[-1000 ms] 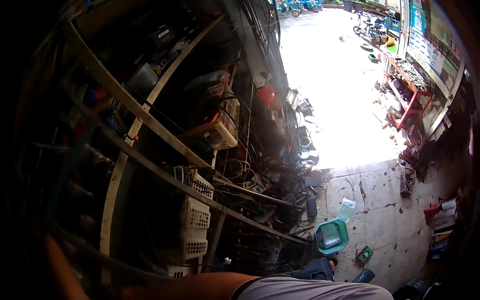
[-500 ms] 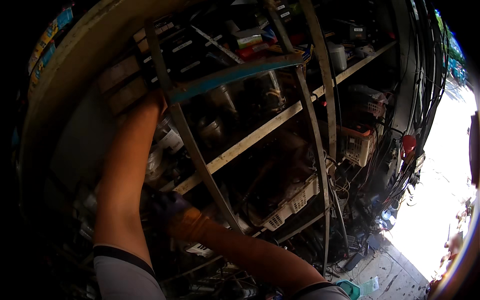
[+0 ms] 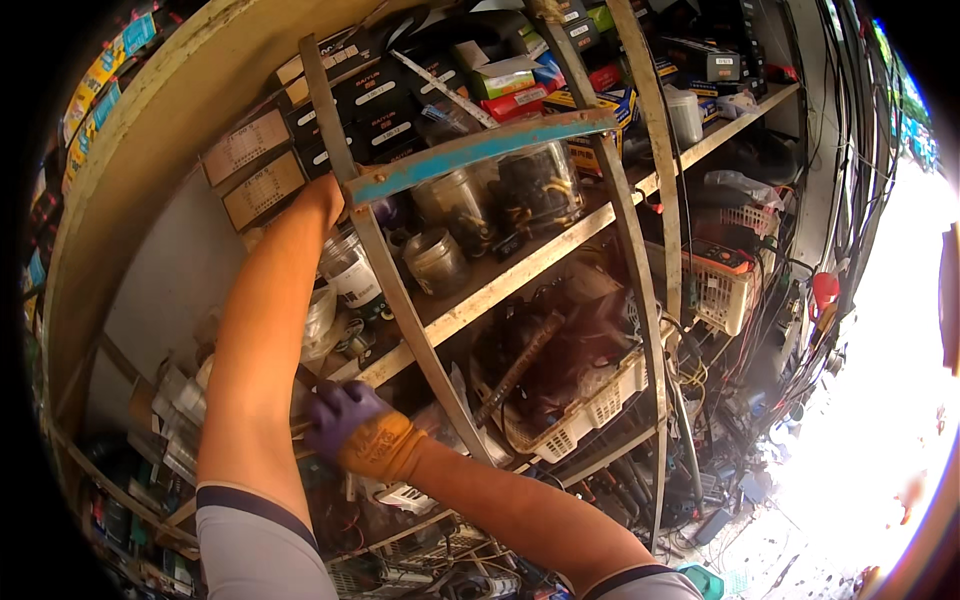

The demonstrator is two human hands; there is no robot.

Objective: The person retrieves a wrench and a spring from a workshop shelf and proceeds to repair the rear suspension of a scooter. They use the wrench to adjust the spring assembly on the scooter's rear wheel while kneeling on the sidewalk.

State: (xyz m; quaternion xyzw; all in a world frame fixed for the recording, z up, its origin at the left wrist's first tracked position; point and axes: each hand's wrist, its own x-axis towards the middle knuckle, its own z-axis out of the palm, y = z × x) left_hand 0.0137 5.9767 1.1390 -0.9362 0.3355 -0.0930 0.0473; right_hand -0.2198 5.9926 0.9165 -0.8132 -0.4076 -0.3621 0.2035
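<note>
Now our view has swung from the sunlit floor to crowded shelving, and over the last half second the shelves have come out of the dark while both arms have barely shifted; that puts our reach, we judge, at the shelves rather than the floor. Our bare left forearm runs up beside the brown cardboard boxes [image 3: 262, 190] to the grey metal frame with a chipped blue crossbar [image 3: 485, 152]; the left hand [image 3: 328, 198] goes behind its nearer post, so we cannot tell how far open it is or what it holds. Our right hand in a purple glove with an orange cuff [image 3: 357, 428] has its fingers partly curled near the end of the pale metal shelf edge [image 3: 500, 291]; the fingertips are too shadowed for us to say whether they grip anything. The clear jar with a white label [image 3: 350, 272] stands between our left forearm and that post.
</note>
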